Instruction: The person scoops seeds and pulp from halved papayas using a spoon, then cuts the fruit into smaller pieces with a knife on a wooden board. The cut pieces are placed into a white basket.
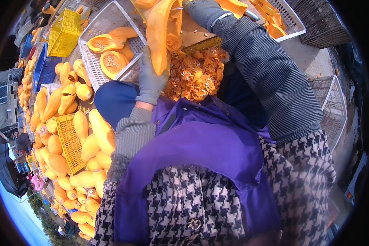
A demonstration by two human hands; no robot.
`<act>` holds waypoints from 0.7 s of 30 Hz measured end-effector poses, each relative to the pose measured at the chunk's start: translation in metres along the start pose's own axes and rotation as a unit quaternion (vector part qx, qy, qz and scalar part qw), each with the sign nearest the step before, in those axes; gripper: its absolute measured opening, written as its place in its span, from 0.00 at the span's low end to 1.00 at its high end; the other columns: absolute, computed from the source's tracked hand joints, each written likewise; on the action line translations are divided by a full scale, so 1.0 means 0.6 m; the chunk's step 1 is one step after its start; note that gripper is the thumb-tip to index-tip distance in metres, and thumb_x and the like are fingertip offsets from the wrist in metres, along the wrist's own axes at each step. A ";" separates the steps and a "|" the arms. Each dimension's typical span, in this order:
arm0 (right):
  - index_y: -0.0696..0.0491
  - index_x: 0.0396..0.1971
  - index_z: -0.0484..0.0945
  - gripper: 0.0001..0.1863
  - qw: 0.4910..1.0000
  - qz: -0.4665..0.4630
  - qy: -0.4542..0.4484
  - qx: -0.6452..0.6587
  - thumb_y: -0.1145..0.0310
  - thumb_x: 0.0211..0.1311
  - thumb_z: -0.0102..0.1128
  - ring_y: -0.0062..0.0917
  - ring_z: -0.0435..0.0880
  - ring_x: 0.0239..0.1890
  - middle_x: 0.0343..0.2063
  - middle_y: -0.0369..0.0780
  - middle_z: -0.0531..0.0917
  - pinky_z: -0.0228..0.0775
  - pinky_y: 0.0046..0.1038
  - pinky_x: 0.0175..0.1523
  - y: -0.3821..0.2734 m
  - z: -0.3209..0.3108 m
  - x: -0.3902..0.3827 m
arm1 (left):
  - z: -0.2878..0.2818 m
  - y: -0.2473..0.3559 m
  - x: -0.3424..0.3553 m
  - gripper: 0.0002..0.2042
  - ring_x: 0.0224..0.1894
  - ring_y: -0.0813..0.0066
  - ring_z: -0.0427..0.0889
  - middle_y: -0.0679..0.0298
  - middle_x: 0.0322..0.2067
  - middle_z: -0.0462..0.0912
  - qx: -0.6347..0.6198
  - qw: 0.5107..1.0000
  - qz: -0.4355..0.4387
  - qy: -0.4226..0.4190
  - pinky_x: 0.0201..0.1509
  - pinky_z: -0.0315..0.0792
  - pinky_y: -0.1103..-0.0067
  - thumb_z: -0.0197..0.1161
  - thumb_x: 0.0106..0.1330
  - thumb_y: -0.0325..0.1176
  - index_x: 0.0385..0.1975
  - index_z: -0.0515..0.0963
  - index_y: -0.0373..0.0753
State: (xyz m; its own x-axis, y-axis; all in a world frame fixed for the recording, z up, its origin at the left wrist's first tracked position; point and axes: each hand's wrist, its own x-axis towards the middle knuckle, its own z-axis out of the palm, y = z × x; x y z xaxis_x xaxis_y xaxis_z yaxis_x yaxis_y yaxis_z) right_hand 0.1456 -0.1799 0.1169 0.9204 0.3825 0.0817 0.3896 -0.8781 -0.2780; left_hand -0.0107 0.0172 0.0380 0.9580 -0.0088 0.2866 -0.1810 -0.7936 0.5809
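My left hand, in a grey glove, is closed on the lower end of a long orange squash piece, held upright with its hollowed inside facing right. My right hand, also gloved, is closed beside the top of this piece. A thin metal tool juts from its fingers toward the squash; most of the tool is hidden. Under the hands is a board with a few seeds on it. Between my knees lies a heap of stringy squash pulp and seeds.
At the left, a white crate holds squash halves. Beyond it are many whole squashes, a yellow crate and a blue crate. Cut pieces fill a white crate at the upper right, beside dark stacked crates.
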 end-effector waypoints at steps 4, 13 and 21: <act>0.58 0.46 0.71 0.13 0.994 -0.006 -0.055 -0.091 0.74 0.61 0.50 0.38 0.83 0.42 0.35 0.48 0.82 0.77 0.36 0.44 -0.023 0.042 -0.028 | 0.000 -0.002 0.005 0.44 0.61 0.47 0.63 0.42 0.59 0.61 0.008 1.000 0.008 0.004 0.63 0.63 0.68 0.66 0.46 0.27 0.66 0.50 0.34; 0.56 0.46 0.74 0.16 0.986 -0.044 -0.156 0.049 0.72 0.57 0.51 0.40 0.81 0.46 0.38 0.50 0.82 0.72 0.37 0.51 -0.006 0.033 -0.112 | 0.027 -0.020 0.003 0.40 0.51 0.61 0.77 0.53 0.50 0.75 -0.139 0.979 -0.101 -0.108 0.53 0.72 0.75 0.68 0.45 0.24 0.62 0.57 0.37; 0.56 0.44 0.76 0.14 0.993 -0.007 -0.120 0.009 0.74 0.59 0.50 0.40 0.82 0.45 0.38 0.49 0.82 0.74 0.37 0.49 -0.049 0.048 -0.064 | 0.036 -0.022 0.015 0.35 0.44 0.69 0.79 0.58 0.44 0.78 -0.259 0.943 -0.178 -0.107 0.48 0.75 0.76 0.76 0.40 0.25 0.52 0.65 0.32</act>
State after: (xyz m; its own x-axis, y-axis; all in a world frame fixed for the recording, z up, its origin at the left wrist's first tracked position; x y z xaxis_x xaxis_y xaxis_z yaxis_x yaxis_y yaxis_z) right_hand 0.0977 -0.1606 0.0942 0.8789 0.4549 -0.1435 0.4003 -0.8671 -0.2965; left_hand 0.0051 0.0144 0.0162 0.9916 0.0356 -0.1244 0.1288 -0.3666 0.9214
